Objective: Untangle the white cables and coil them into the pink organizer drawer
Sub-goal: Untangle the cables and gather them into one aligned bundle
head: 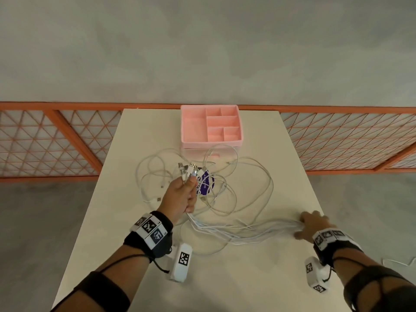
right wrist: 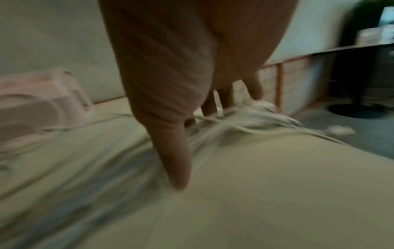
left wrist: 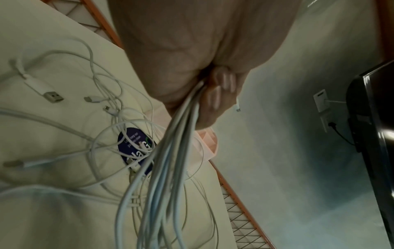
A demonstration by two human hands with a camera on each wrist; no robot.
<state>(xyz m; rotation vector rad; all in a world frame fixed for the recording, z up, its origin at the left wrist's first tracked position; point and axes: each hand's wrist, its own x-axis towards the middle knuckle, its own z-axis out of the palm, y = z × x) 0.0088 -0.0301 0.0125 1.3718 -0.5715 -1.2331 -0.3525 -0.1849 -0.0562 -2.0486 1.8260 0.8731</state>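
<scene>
White cables (head: 236, 230), one bundle, left hand (head: 183, 197) fingers clenching plugs; right hand (head: 311, 224) fingers gripping strands

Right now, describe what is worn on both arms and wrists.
Each wrist wears a black wrap ringed by white blocks printed with black square tags: left hand, right hand. A white tagged camera pod hangs under each wrist. Black bands and thin black cords cross both forearms.
</scene>
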